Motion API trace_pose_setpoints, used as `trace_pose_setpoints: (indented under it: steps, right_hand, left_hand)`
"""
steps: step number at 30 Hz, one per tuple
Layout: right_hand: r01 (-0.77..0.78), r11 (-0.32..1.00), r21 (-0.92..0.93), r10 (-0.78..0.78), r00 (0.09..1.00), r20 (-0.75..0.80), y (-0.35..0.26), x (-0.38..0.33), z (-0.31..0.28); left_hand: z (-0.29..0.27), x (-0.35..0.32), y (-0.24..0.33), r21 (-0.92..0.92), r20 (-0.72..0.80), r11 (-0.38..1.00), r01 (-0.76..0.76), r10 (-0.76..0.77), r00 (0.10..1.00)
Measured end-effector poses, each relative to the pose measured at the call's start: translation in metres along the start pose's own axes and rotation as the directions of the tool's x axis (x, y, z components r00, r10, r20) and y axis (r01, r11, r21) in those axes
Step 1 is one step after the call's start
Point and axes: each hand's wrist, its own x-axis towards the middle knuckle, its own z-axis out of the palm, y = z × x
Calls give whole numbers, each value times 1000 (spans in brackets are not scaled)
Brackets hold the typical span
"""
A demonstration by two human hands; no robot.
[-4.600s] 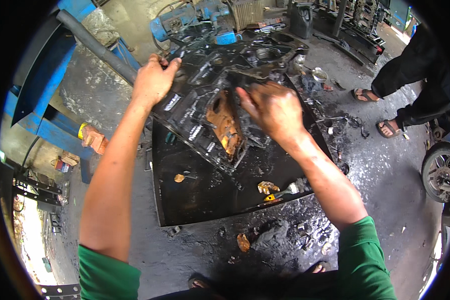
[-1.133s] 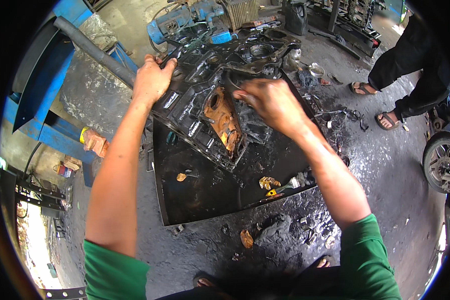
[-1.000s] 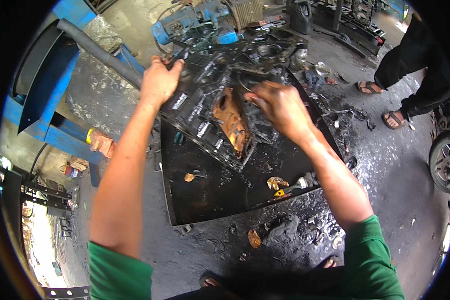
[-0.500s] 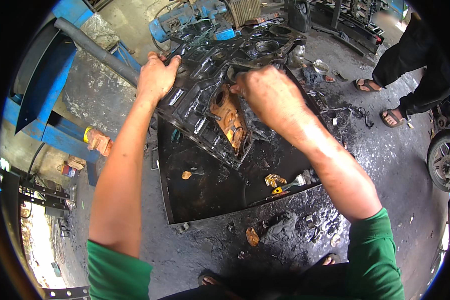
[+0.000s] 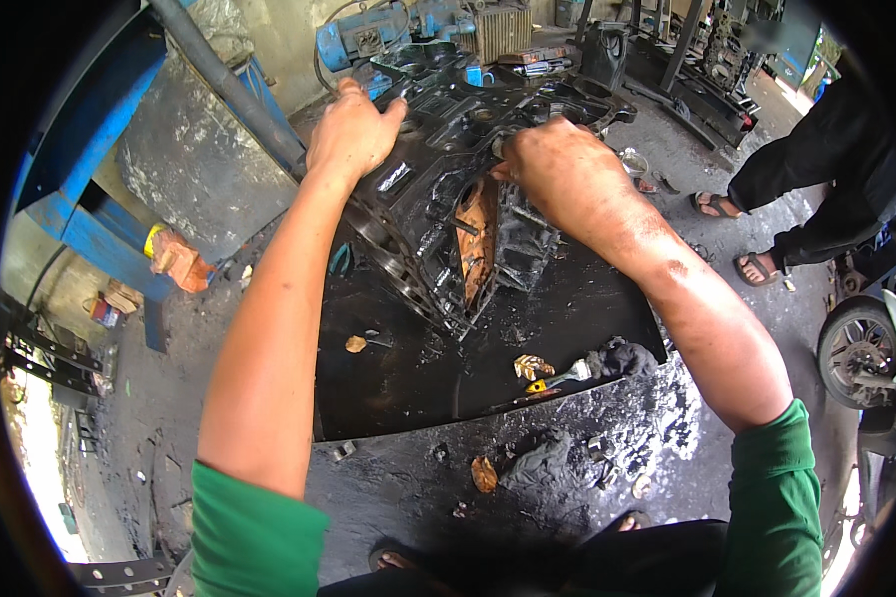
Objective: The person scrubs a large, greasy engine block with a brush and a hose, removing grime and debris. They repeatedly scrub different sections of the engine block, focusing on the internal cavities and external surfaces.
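Note:
A black, oily engine block point(image 5: 423, 199) rests tilted on a dark metal tray point(image 5: 398, 403). My left hand point(image 5: 356, 134) grips its far left edge, with the thumb apart on top and the other fingertips partly hidden. My right hand point(image 5: 567, 174) is closed on the block's right part; its fingers curl under and are mostly out of sight. Between my hands, a rusty orange-brown hollow point(image 5: 476, 249) shows in the block's near end. Below the block on the tray lie a yellow-handled paintbrush point(image 5: 562, 378), a dark rag point(image 5: 622, 358) and dry leaves point(image 5: 534, 366).
A blue machine point(image 5: 358, 45) stands behind the block. At left is a blue metal frame point(image 5: 100, 239) with a thick grey pipe point(image 5: 234, 90). Another person's legs point(image 5: 806, 189) in dark trousers stand at right, near a motorcycle wheel point(image 5: 859, 350). A crumpled cloth point(image 5: 543, 463) lies on the oily floor.
The block has tipped and turned, so its rusty hollow looks narrower and more of its right side shows. Both hands have stayed on it. The view has shifted slightly.

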Motion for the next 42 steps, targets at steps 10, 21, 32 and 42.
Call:
trace_pose_setpoints:
  steps: [10,21,32,42]
  right_hand:
    - [-76,995,-65,76,997,0,-3,2,6]
    - [66,982,-175,-37,986,165,6,18,-23]
    - [46,995,-90,-38,996,84,6,7,-6]
    - [133,980,-146,-115,985,129,18,8,-3]
  left_hand:
    - [-5,-7,2,-27,26,999,23,-22,999]
    - [-10,-11,3,-45,42,997,62,-60,997]
    - [-7,-10,3,-93,38,994,52,-48,998]
    - [-8,-11,1,-83,46,995,55,-51,998]
